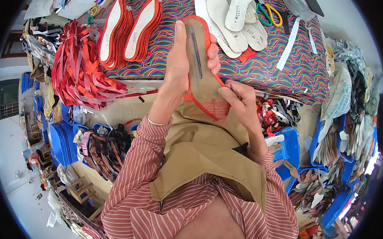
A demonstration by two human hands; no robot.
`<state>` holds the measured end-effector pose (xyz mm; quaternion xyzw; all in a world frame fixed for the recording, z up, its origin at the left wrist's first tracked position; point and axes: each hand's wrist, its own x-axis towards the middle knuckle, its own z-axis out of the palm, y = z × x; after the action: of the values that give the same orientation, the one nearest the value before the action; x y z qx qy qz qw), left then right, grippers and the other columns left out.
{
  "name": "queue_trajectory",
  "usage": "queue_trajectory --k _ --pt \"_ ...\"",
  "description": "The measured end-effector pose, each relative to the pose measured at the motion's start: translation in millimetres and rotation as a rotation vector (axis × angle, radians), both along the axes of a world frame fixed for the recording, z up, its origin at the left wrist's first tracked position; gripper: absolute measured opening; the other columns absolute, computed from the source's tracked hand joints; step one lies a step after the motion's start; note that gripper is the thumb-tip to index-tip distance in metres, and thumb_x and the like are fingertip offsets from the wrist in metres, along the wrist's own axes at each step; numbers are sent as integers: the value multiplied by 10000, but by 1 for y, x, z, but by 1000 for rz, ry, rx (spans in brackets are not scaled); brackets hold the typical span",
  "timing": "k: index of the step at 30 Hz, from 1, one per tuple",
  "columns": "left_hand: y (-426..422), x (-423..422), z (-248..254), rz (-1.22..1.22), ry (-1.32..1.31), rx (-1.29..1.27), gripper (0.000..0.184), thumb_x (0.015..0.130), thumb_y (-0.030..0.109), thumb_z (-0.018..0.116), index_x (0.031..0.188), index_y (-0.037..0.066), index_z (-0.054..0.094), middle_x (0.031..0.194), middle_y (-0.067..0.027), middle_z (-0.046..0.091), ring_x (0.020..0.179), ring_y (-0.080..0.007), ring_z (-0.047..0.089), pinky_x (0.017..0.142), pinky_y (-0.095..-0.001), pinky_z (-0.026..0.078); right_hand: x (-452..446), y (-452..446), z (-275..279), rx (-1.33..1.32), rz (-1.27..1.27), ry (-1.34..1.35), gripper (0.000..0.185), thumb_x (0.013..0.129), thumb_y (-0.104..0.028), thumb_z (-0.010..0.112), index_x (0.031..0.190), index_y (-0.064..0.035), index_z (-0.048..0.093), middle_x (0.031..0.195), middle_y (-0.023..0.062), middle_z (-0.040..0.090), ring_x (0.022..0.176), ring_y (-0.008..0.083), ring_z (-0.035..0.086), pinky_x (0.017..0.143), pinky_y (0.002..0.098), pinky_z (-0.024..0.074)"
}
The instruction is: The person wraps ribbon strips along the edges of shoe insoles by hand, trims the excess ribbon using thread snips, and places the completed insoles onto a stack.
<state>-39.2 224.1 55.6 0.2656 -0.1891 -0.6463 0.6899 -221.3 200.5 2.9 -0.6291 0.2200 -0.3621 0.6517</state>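
Shirt (pixel 154 225) nearest, the left hand (pixel 179 62) curled its fingers round an insole (pixel 203 65) over the worktop's near edge (pixel 285 86) while the right hand (pixel 242 98) pinched its rim (pixel 219 81), ideally evenly.

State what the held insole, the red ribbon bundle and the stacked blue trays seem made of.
Insole: perhaps matte fiberboard or leather-like sheet; tan, little shine.
Ribbon bundle: probably satiny synthetic fabric; soft sheen, limp loops.
Blue trays: likely smooth moulded plastic; uniform colour, thin stacked edges.

Your insole (pixel 207 80) looks matt, its red edging (pixel 207 33) cloth-like; your apron (pixel 211 154) is matt cloth, the worktop cover (pixel 281 85) smooth and slightly glossy.
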Motion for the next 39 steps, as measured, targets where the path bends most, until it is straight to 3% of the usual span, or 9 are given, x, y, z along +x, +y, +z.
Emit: queue_trajectory --k 2,7,11,17,21,24,26,33,39 --pt "-3 -2 6 3 50 -3 665 1004 624 316 1062 10 564 740 -91 584 566 -180 529 549 -332 466 -2 1 1 -92 45 72 244 918 -57 595 696 -15 504 635 -29 409 586 93 336 554 227 298" --pt "-3 -26 23 159 -10 198 642 996 634 340 1089 30 538 765 -65 564 596 -171 511 579 -351 457 -1 0 6 53 -45 -62 275 915 -45 590 677 -21 455 632 -36 402 577 101 298 533 248 278" --pt "0 1 -11 -59 229 -155 627 1007 608 345 1159 30 535 825 -69 588 644 -196 566 630 -356 482 -3 8 13 10 -48 16 286 917 -47 592 668 -21 454 630 -35 412 576 101 298 533 245 284" --pt "-11 16 -18 -97 229 -218 608 1019 570 368 1244 27 524 947 -90 644 721 -201 620 706 -361 513 -5 16 2 -8 -112 -4 254 951 -51 544 699 -39 526 650 -42 442 591 71 327 554 209 291" --pt "8 -23 18 223 -130 202 519 1040 458 414 1298 16 503 1056 -108 667 791 -177 647 748 -344 525 -4 2 16 -21 -309 -98 227 971 -74 537 751 -33 573 659 -51 461 597 63 344 553 206 297" --pt "28 -32 -5 179 -286 168 341 1023 292 511 1164 -6 597 958 -98 697 754 -131 636 723 -291 520 1 -9 17 23 -355 -123 219 980 -87 536 774 -31 585 665 -53 470 604 58 347 557 203 304" --pt "38 -31 -15 46 -636 88 198 976 171 588 982 -10 666 801 -80 690 689 -120 634 649 -238 513 4 -12 17 70 -392 -150 214 989 -100 535 796 -30 597 672 -54 478 610 54 351 561 200 312" --pt "41 -55 -23 184 -540 191 197 936 134 636 785 6 633 650 -51 631 527 -94 546 486 -202 440 21 1 16 -104 -562 -69 210 999 -125 544 817 -37 595 682 -59 481 627 43 351 576 189 327" --pt "44 -61 -30 113 -453 180 152 923 121 634 816 14 642 631 -41 602 521 -92 509 494 -203 422 27 1 13 -48 -592 -65 199 1002 -130 544 834 -35 594 687 -59 487 629 40 367 578 182 335"
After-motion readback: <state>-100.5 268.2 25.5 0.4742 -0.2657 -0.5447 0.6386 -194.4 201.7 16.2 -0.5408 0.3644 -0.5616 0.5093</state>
